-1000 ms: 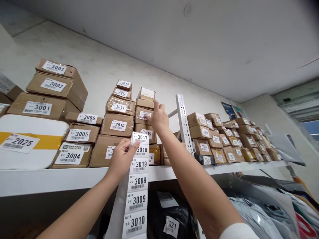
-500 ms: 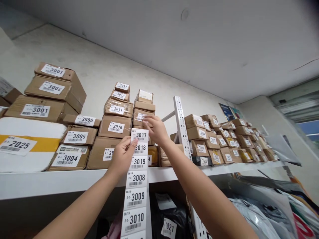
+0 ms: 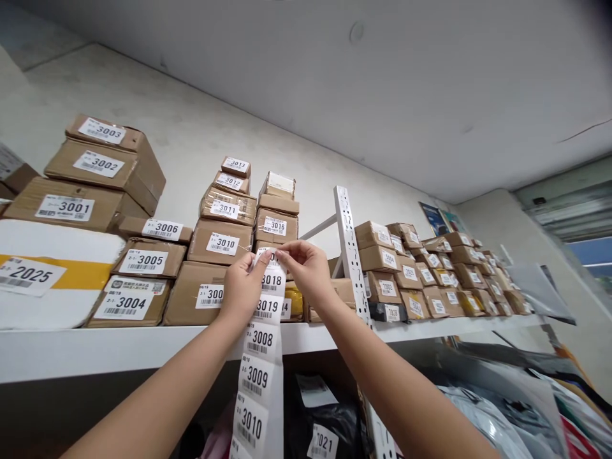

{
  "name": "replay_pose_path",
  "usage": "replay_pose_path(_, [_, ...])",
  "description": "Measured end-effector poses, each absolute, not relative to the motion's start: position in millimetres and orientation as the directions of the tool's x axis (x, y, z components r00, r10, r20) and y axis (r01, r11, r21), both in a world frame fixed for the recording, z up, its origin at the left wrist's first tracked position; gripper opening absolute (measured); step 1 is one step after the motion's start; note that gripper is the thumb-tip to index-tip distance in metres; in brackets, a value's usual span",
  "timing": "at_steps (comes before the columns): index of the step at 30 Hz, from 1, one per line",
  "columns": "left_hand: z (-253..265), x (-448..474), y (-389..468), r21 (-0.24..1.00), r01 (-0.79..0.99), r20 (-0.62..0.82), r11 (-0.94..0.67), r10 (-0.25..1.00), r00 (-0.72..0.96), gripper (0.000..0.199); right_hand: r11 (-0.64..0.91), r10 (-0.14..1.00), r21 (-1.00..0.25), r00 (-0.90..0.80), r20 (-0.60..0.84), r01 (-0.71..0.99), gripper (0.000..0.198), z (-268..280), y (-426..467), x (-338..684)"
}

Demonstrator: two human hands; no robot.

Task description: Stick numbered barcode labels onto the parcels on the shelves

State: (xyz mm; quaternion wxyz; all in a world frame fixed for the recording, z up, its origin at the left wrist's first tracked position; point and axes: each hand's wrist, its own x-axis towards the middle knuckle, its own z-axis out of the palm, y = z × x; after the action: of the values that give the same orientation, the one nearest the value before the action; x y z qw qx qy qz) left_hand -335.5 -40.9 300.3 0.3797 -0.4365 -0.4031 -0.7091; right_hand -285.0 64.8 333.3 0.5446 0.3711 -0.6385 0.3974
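A long strip of numbered barcode labels (image 3: 261, 341) hangs down in front of the shelf. My left hand (image 3: 243, 287) pinches its upper end with thumb and fingers. At the top label, my right hand (image 3: 306, 268) closes its thumb and fingertips on the right corner; the fingers cover part of that label's number. Just behind my hands is a stack of cardboard boxes, including one labelled 3016 (image 3: 277, 225). Above it lie a thin box (image 3: 278, 204) with no number showing and a top box (image 3: 278, 185) with a pale label. The stack's lower boxes are partly hidden.
A white shelf (image 3: 119, 350) carries stacked, numbered cartons (image 3: 222, 242). At left sits a white parcel with a yellow band (image 3: 57, 299). A perforated metal post (image 3: 351, 255) rises right of my hands. Below, a black bag (image 3: 325, 408) and grey packages (image 3: 488, 414) fill the lower level.
My right hand has come down from in front of the box labelled 3016 to the top label and taken its corner. That box's label now shows fully. The strip bends a little more.
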Motion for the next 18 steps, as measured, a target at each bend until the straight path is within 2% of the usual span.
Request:
replay_pose_path(2, [302.3, -337.0, -42.3, 0.248, 0.858, 0.924, -0.451, -0.157, -0.35, 0.033, 0.452, -0.016, -0.049, -0.062, 0.998, -0.891, 0.004, 334.1, 62.4, -286.5])
replay_pose_path(6, [306.7, -337.1, -46.3, 0.301, 0.785, 0.892, -0.541, -0.132, -0.433, 0.036, 0.545, -0.015, 0.064, 0.066, 0.998, -0.836, 0.003, 350.8, 56.3, -291.4])
replay_pose_path(11, [303.0, -338.5, -54.1, 0.336, 0.85, 0.905, -0.405, -0.111, -0.411, 0.036, 0.646, 0.063, 0.097, 0.179, 0.982, -0.758, 0.006, 424.2, 55.3, -301.5])
replay_pose_path(14, [296.9, -340.1, -64.4, 0.316, 0.863, 0.919, -0.394, -0.099, -0.382, 0.036, 0.792, 0.004, 0.09, 0.153, 0.988, -0.604, 0.005, 467.5, 59.0, -305.8])
replay_pose_path(18, [291.0, -332.3, -81.5, 0.333, 0.846, 0.915, -0.417, -0.075, -0.397, 0.034, 0.91, -0.149, 0.192, 0.142, 0.978, -0.368, 0.007, 486.5, 60.8, -305.5])
